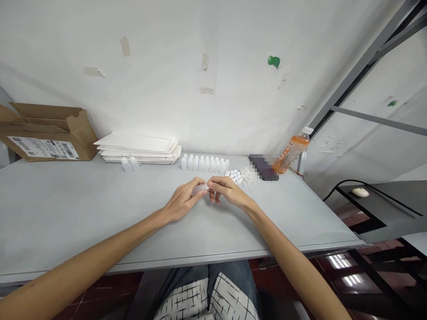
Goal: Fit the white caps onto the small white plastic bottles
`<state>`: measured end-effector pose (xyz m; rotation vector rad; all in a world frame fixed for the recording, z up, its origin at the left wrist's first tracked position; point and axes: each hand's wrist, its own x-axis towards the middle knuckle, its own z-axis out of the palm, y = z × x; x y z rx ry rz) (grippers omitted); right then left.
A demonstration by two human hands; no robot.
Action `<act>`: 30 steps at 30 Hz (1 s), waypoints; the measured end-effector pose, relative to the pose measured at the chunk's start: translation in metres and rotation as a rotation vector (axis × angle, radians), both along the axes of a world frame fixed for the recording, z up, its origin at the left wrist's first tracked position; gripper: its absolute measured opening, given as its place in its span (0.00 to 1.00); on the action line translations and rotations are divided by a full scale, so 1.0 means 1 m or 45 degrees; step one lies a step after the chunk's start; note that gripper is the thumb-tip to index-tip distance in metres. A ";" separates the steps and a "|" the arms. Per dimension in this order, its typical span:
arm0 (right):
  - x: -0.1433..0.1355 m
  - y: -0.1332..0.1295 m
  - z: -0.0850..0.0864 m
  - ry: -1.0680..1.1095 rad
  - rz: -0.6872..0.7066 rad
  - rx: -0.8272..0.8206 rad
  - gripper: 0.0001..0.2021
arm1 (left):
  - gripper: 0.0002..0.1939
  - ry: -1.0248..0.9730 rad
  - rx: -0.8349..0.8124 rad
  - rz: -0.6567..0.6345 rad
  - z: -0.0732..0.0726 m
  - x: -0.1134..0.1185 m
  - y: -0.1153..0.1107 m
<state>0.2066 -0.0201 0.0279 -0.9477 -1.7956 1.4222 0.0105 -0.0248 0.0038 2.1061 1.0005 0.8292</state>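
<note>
Grey bench (83, 209) against a white wall (167, 89) with tape scraps on it. Left hand (183, 202) and right hand (227, 190) meet at the bench middle, both raised just off the surface, fingertips together. Left hand pinches a small clear bottle (200, 189), lying roughly sideways between thumb and fingers. Right hand fingertips pinched at the bottle's right end; what they hold there is too small to tell.

Just beyond the right hand: loose pile of small white caps (235, 175) and thin white tips (250, 178) scattered on the bench, near but not touching the hand. Beyond both hands: row of small white bottles (205, 163) standing upright, close to the wall. Further left of that row: two more small bottles (129, 164) upright, just in front of a stack of flat white cartons (140, 148). Far left of the left hand: open brown cardboard box (46, 131) with a shipping label, contents not visible.

Right of the caps: dark blurred flat item (263, 167), and touching or just beside it an orange drink bottle (292, 153), tilted, leaning toward the wall corner. Well right of the right hand, off the bench: metal frame (360, 71), lower dark table with a white mouse (360, 192).

Nothing lies between the hands and the bottle row. Person's lap below the bench edge, jeans and checked cloth (207, 298).
</note>
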 end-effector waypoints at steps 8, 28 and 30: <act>-0.005 0.000 -0.003 0.060 -0.018 -0.114 0.23 | 0.14 0.119 0.170 0.033 -0.003 -0.001 0.001; -0.008 -0.003 -0.005 -0.244 -0.160 0.177 0.23 | 0.10 0.258 0.392 -0.035 0.002 -0.001 0.007; -0.008 -0.002 -0.007 -0.268 -0.154 0.196 0.22 | 0.09 0.309 0.395 -0.027 0.001 -0.002 0.008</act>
